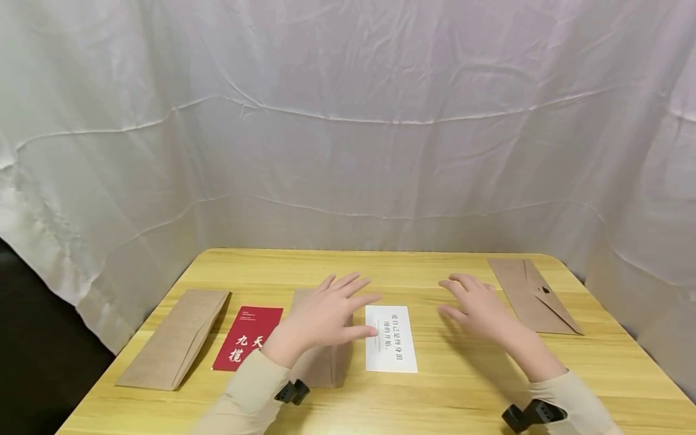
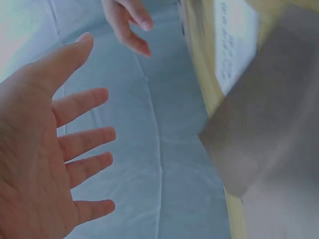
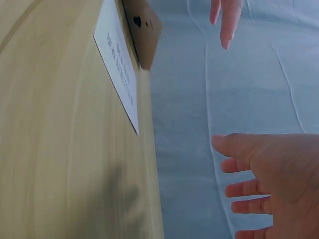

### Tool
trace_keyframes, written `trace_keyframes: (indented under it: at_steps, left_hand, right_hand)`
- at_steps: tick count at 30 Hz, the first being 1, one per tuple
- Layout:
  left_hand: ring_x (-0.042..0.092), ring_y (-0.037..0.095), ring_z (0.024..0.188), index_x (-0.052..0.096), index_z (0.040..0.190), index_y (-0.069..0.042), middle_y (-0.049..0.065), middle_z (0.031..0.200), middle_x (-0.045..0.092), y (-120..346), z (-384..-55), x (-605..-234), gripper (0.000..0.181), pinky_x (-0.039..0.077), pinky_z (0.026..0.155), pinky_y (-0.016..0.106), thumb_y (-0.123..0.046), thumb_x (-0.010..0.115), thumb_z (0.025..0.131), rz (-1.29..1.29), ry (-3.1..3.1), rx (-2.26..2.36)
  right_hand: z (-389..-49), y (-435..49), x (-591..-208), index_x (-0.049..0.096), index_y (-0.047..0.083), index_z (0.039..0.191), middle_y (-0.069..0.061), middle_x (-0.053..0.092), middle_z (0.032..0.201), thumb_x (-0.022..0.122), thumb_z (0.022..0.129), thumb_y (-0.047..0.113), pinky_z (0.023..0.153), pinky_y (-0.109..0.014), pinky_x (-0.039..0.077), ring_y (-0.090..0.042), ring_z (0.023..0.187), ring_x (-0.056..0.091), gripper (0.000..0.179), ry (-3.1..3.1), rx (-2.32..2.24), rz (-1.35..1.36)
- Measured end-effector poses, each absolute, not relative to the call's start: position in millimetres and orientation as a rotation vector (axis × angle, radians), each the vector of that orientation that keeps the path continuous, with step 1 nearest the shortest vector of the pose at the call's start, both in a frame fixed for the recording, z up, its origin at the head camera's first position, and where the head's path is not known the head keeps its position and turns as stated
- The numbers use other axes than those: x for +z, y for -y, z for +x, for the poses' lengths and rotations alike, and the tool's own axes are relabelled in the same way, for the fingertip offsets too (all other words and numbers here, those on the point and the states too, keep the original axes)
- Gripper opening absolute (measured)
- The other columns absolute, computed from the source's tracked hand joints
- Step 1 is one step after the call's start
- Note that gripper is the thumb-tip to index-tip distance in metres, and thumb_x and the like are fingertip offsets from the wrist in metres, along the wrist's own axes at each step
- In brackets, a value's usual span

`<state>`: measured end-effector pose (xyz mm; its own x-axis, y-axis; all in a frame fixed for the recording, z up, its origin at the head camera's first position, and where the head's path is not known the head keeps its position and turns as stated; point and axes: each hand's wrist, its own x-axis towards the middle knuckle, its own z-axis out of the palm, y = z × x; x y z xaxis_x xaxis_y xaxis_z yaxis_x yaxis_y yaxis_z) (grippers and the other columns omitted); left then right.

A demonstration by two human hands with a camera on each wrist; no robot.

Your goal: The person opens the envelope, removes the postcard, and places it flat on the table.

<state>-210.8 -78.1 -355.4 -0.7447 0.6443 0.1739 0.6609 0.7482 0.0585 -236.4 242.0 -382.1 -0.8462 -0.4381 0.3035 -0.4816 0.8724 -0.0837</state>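
My left hand (image 1: 322, 317), fingers spread and holding nothing, hovers over a brown paper envelope (image 1: 321, 370) and hides much of it. Its thumb overlaps the left edge of a white card (image 1: 405, 338) with printed characters. My right hand (image 1: 481, 311) hangs above the wood to the right of that card, fingers loosely bent around nothing; its shadow falls on the tabletop in the right wrist view. Left of the middle envelope lies a red card (image 1: 239, 338) with white characters, partly covered by the left forearm. In the left wrist view the palm and all the fingers (image 2: 79, 107) show bare.
Another brown envelope (image 1: 174, 344), slightly raised along one side, lies at the table's left. A flat brown envelope (image 1: 524, 290) with a small dark mark rests at the far right. Pale curtains (image 1: 380, 169) hang behind the wooden table (image 1: 435, 399) and at its sides.
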Motion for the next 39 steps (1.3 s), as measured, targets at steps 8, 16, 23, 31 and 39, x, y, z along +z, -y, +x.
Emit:
trace_keyframes:
  at_steps: [8, 16, 23, 31, 39]
  left_hand:
    - [0.02, 0.023, 0.152, 0.037, 0.149, -0.038, -0.001, 0.161, 0.029, 46.0, -222.9, -348.5, 0.066, 0.017, 0.121, 0.056, -0.069, 0.046, 0.091, -0.997, 2.848, -0.264]
    - [0.016, 0.024, 0.153, 0.035, 0.15, -0.037, 0.0, 0.162, 0.025, 12.5, -233.3, -350.2, 0.068, 0.018, 0.119, 0.061, -0.069, 0.044, 0.091, -0.973, 2.851, -0.315]
    - [0.008, 0.02, 0.154, 0.027, 0.152, -0.042, -0.003, 0.164, 0.018, -19.8, -238.4, -356.4, 0.071, 0.015, 0.121, 0.058, -0.071, 0.043, 0.09, -0.966, 2.928, -0.331]
    - [0.007, 0.016, 0.154, 0.023, 0.152, -0.045, -0.005, 0.164, 0.018, -53.4, -244.6, -368.2, 0.071, 0.017, 0.121, 0.056, -0.073, 0.041, 0.089, -0.942, 2.93, -0.35]
    - [0.01, 0.015, 0.153, 0.023, 0.152, -0.045, -0.006, 0.164, 0.019, -83.7, -251.6, -383.7, 0.07, 0.021, 0.121, 0.052, -0.073, 0.042, 0.09, -0.938, 2.927, -0.411]
  right_hand:
    - [-232.8, -285.0, -380.5, 0.055, 0.005, 0.134, -0.025, 0.052, 0.134, 0.066, 0.092, 0.033, 0.093, -0.068, 0.04, -0.049, 0.121, 0.05, 0.052, 2.785, 0.241, 0.603]
    - [-230.8, -331.8, -388.3, 0.054, 0.004, 0.133, -0.025, 0.053, 0.131, 0.067, 0.091, 0.035, 0.086, -0.068, 0.042, -0.047, 0.117, 0.05, 0.054, 2.743, 0.214, 0.522]
    - [-229.0, -370.6, -397.5, 0.053, 0.004, 0.131, -0.029, 0.051, 0.13, 0.067, 0.091, 0.033, 0.084, -0.071, 0.041, -0.052, 0.115, 0.047, 0.051, 2.733, 0.241, 0.448]
    - [-234.9, -397.3, -407.9, 0.055, -0.001, 0.129, -0.031, 0.051, 0.129, 0.065, 0.092, 0.03, 0.084, -0.069, 0.041, -0.052, 0.114, 0.049, 0.049, 2.715, 0.213, 0.447]
    - [-238.7, -415.9, -423.4, 0.048, 0.0, 0.14, -0.035, 0.047, 0.135, 0.064, 0.093, 0.038, 0.09, -0.069, 0.041, -0.057, 0.119, 0.046, 0.062, 2.912, 0.203, 0.421]
